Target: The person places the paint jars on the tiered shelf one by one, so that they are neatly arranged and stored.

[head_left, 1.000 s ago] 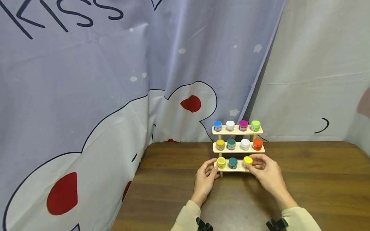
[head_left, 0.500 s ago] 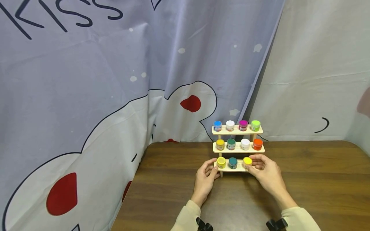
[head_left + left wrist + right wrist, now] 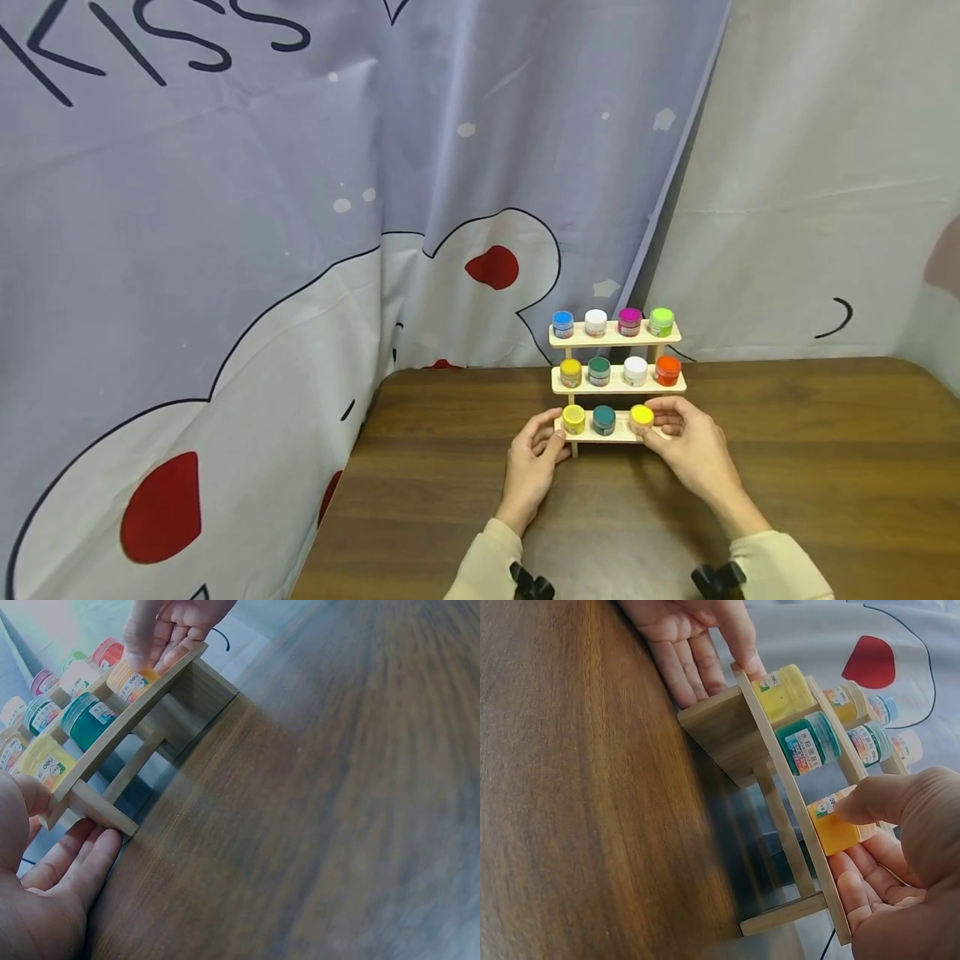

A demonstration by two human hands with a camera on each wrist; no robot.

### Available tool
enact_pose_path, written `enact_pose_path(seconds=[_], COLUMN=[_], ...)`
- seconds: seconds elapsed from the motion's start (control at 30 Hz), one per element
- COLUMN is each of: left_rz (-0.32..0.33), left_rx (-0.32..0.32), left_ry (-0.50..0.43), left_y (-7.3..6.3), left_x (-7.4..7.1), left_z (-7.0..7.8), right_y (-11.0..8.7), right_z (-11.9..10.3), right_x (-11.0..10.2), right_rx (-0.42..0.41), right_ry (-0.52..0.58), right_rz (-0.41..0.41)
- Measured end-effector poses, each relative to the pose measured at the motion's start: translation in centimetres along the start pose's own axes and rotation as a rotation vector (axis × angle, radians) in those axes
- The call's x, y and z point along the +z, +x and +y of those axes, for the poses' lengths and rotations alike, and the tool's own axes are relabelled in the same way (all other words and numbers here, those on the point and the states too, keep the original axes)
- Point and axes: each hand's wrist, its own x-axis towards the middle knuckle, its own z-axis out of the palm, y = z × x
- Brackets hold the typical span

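A three-tier wooden rack bears rows of small paint jars. At its left end, my left hand holds the lowest shelf, thumb at the front corner beside a light yellow paint jar. In the left wrist view, the fingers of that hand lie against the rack's side leg. My right hand pinches an orange-yellow paint jar between thumb and fingers, upright at the right part of the lowest shelf. Between the two yellow jars stands a teal paint jar.
On the middle shelf are dark yellow, green, white and orange-red jars; on the top one blue, white, magenta and light green jars. The brown wooden table extends around the rack. Behind it hangs a printed curtain.
The head view has shifted slightly. Both hands keep their places at the rack, and the right hand still pinches the orange-yellow paint jar.
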Motion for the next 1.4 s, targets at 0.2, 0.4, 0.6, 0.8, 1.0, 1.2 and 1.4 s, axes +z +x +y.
enact_pose_path(seconds=[0.2, 0.4, 0.6, 0.8, 1.0, 1.2, 1.4], left_rz=[0.02, 0.016, 0.009, 0.006, 0.007, 0.008, 0.013], left_rx=[-0.001, -0.005, 0.002, 0.006, 0.006, 0.008, 0.004], left_ry=[0.009, 0.018, 0.017, 0.017, 0.018, 0.015, 0.02], left_y=[0.1, 0.0, 0.0, 0.0, 0.1, 0.1, 0.0], left_x=[0.1, 0.2, 0.3, 0.3, 0.4, 0.3, 0.3], left_z=[0.0, -0.2, -0.2, -0.1, -0.1, -0.1, -0.2], right_y=[0.2, 0.0, -0.1, -0.2, -0.3, -0.6, -1.5], right_z=[-0.2, -0.3, -0.4, -0.6, -0.7, -1.3, -1.4], right_x=[-0.3, -0.6, -0.7, -0.8, -1.2, -2.1, -3.1], right_rx=[-0.006, 0.01, 0.001, -0.006, -0.029, -0.061, -0.095], right_ry=[-0.02, -0.027, -0.013, 0.012, 0.051, 0.058, 0.013], right_rz=[-0.046, -0.065, -0.055, -0.041, -0.028, 0.039, 0.131])
